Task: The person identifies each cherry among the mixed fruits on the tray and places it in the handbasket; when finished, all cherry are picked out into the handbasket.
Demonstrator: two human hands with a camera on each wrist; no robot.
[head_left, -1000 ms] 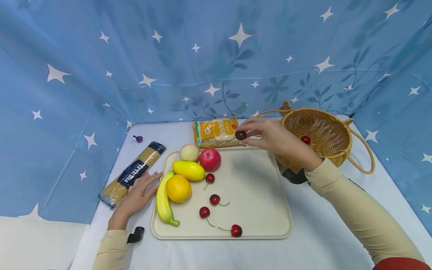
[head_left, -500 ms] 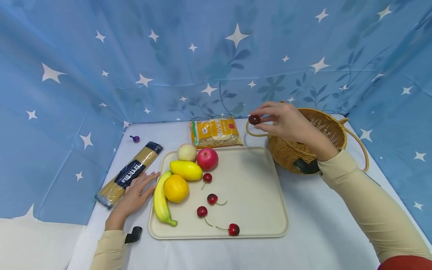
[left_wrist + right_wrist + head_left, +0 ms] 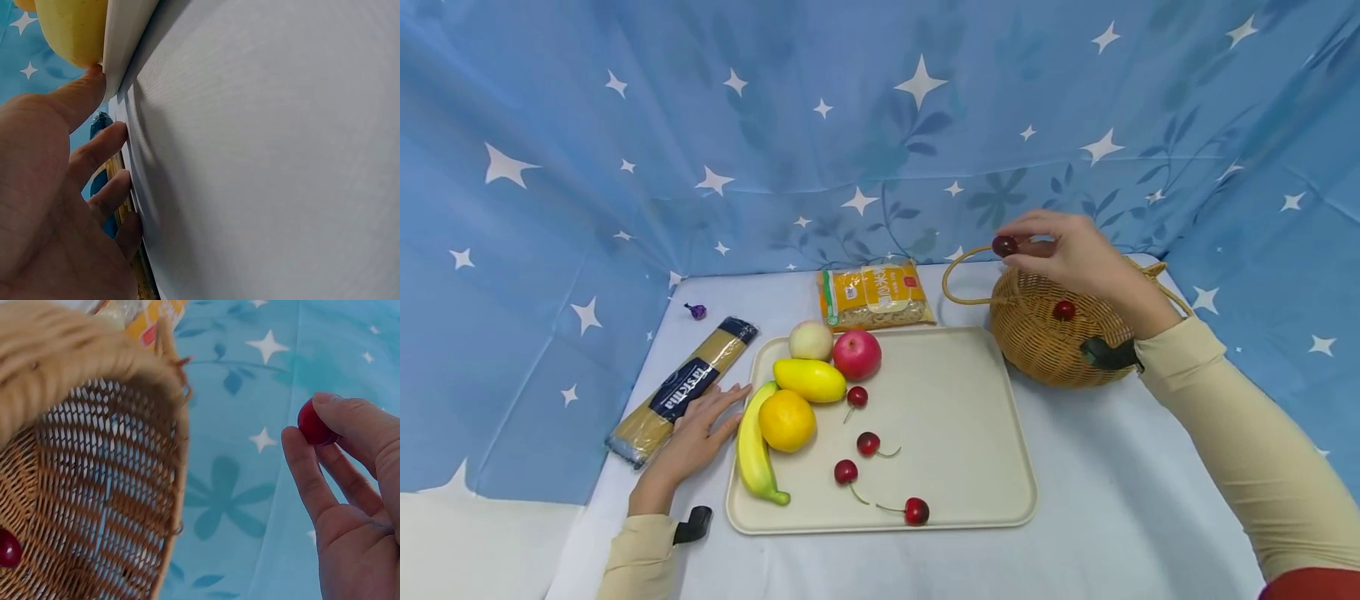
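I see the small dark-red cherry (image 3: 1004,245) pinched in my right hand (image 3: 1078,254) over the round woven wicker basket (image 3: 1045,350), at its 11 o'clock rim. I judge release comes next. My left hand (image 3: 688,442) lies flat, fingers straight.

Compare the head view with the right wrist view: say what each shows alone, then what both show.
Only the head view shows the tray with banana, orange, mango, apple and four stemmed cherries, the spaghetti pack, and the left hand flat beside the tray.

Only the right wrist view shows the open weave of the basket's inner wall close up.

Both show the right hand pinching a cherry above the wicker basket, another cherry lying inside it, and the noodle packet.
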